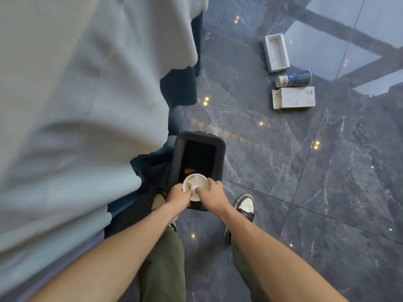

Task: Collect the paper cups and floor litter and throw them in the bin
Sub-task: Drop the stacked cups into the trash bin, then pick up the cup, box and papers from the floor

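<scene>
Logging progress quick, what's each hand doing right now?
Left hand: closed on the paper cup, over the bin.
Right hand: closed on the same paper cup.

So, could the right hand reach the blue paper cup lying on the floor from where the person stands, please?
Probably not: the right hand grips the white paper cup over the black bin, and the blue paper cup lies well beyond.

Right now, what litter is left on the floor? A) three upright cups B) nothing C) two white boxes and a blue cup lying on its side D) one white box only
C: an open white box, a tipped blue cup and a second white box lie on the dark floor.
</scene>
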Motion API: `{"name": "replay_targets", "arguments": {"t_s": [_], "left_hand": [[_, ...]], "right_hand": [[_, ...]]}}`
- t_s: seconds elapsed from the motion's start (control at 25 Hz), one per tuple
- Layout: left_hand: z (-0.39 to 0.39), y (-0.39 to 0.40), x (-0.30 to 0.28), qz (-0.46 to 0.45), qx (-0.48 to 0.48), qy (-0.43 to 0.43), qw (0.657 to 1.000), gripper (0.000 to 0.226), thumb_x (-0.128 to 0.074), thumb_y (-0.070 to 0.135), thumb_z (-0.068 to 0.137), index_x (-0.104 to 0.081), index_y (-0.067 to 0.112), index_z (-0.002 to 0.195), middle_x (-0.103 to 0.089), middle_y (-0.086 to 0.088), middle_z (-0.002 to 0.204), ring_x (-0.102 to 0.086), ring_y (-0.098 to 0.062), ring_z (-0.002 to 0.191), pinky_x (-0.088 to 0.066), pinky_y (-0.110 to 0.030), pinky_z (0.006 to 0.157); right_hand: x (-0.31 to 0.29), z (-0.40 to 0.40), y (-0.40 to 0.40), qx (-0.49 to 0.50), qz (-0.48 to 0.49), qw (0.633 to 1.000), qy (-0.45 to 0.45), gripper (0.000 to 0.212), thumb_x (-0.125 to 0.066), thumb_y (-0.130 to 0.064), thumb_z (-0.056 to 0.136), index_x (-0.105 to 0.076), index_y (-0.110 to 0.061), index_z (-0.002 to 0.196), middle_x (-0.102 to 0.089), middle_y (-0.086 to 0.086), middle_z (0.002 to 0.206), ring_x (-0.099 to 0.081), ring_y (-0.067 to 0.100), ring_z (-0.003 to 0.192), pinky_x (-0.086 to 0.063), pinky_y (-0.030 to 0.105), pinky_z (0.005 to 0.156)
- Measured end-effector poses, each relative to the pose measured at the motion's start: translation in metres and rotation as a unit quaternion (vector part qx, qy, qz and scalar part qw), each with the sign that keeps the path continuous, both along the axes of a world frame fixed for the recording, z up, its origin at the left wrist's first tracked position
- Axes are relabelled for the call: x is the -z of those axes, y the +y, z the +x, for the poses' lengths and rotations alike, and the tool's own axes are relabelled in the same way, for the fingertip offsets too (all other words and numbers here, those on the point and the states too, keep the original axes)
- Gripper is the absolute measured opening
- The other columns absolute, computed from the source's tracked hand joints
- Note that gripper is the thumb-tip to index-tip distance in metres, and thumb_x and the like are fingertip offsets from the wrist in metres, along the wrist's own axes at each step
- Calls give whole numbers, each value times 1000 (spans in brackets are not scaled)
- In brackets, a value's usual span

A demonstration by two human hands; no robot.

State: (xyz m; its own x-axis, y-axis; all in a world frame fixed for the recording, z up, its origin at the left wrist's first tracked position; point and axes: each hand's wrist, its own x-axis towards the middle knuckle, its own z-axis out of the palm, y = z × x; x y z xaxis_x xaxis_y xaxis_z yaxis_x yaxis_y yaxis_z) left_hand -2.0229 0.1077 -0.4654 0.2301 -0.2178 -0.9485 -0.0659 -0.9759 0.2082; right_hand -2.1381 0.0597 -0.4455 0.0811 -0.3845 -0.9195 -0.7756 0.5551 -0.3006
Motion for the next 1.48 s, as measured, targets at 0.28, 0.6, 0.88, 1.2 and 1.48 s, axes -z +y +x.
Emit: {"name": "replay_targets", "arguments": {"t_s": [0.28,0.6,0.88,1.2,1.48], "left_hand": [[-4,3,10,4,-10,35,999,36,-48,8,103,-68,17,131,-72,-9,122,-73,-21,102,-64,-37,87],[-14,-37,-134,-42,193,-48,979,50,-54,19,104,-49,15,153,-57,-8,152,-54,-27,139,-43,-33,108],[-81,-135,-317,-154,336,-127,920,59,-58,30,101,-44,15,156,-51,-9,158,-50,-28,143,-42,-43,117],[-172,-237,-421,-250,441,-208,836,74,-54,51,99,-31,19,162,-30,-11,169,-29,-30,156,-28,-47,124],[-197,-336,-409,-344,419,-234,807,68,-55,49,99,-42,18,158,-42,-7,164,-41,-24,150,-32,-39,120]], "right_hand": [[-2,0,1,-29,38,999,-17,36,-49,-15,97,-66,-1,126,-71,14,127,-66,26,114,-56,29,90],[-122,-78,-46,-141,-51,989,20,40,-47,-17,99,-64,-2,133,-66,16,137,-58,32,130,-46,34,104],[-293,-186,-129,-269,-148,950,52,57,-58,-35,94,-53,-10,145,-50,19,145,-52,39,132,-45,44,110],[-405,-271,-221,-238,-262,928,113,57,-62,-45,88,-54,-14,136,-50,15,143,-47,39,132,-44,49,107],[-411,-291,-318,-174,-323,924,111,79,-64,-45,91,-30,-24,159,-20,17,168,-19,37,155,-28,50,121]]}}
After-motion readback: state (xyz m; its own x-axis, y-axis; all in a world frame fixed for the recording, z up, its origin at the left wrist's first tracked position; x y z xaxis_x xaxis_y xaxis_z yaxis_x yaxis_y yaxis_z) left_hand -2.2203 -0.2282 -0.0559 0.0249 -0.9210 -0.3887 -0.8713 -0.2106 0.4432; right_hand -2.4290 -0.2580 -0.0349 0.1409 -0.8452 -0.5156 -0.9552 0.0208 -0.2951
